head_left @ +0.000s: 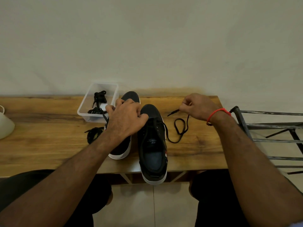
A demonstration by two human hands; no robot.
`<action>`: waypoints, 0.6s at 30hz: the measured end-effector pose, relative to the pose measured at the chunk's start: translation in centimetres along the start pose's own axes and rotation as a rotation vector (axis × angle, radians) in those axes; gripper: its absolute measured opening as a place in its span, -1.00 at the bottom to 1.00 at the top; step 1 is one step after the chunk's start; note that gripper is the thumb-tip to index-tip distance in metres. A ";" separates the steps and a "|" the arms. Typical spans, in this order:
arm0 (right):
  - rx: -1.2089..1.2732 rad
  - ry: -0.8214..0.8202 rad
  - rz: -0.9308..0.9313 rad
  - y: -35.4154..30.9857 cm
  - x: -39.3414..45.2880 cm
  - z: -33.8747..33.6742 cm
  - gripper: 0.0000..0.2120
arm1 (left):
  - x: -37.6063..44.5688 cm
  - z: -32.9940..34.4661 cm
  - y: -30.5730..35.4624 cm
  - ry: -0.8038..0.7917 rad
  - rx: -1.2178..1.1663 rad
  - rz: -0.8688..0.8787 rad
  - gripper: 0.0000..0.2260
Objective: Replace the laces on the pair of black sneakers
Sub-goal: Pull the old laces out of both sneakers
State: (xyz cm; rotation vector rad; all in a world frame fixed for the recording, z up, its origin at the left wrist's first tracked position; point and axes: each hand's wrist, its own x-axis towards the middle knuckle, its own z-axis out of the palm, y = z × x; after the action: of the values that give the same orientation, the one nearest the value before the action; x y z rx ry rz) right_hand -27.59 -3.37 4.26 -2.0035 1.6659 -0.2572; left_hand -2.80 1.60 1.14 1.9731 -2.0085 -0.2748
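Note:
Two black sneakers with white soles stand on the wooden table (41, 145), toes away from me. The right sneaker (152, 145) overhangs the front edge, and a black lace (178, 128) runs from its eyelets to the right. My right hand (196, 107) pinches that lace near its tip, above the table. My left hand (126, 118) rests over the left sneaker (129, 97), fingers curled at the right sneaker's toe end; what they hold is hidden. A loose bundle of black lace (93, 134) lies left of the shoes.
A clear plastic box (85, 104) with two black lace bundles (99, 97) stands behind the left sneaker. A white rounded object (5, 125) sits at the table's left end. A metal rack (270, 136) stands beyond the right edge. My knees are under the front edge.

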 end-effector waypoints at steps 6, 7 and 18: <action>-0.202 -0.012 0.106 1.5 0.4 0.8 -0.80 | 0.0 0.3 0.9 -0.087 -0.450 -0.104 -0.77; -0.218 -0.002 0.087 1.1 0.4 1.2 -0.76 | 0.1 0.2 0.8 -0.112 -0.531 -0.138 -0.74; -0.196 -0.265 -0.056 -3.5 -0.3 5.5 -0.70 | 1.1 -2.6 -0.2 -0.034 -0.624 -0.308 -0.77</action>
State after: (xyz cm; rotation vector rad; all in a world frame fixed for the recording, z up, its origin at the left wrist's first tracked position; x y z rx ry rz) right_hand -22.14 -1.22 1.44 -2.1212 1.5175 0.1527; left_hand -1.68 0.69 3.59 1.8410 -1.3815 -0.8884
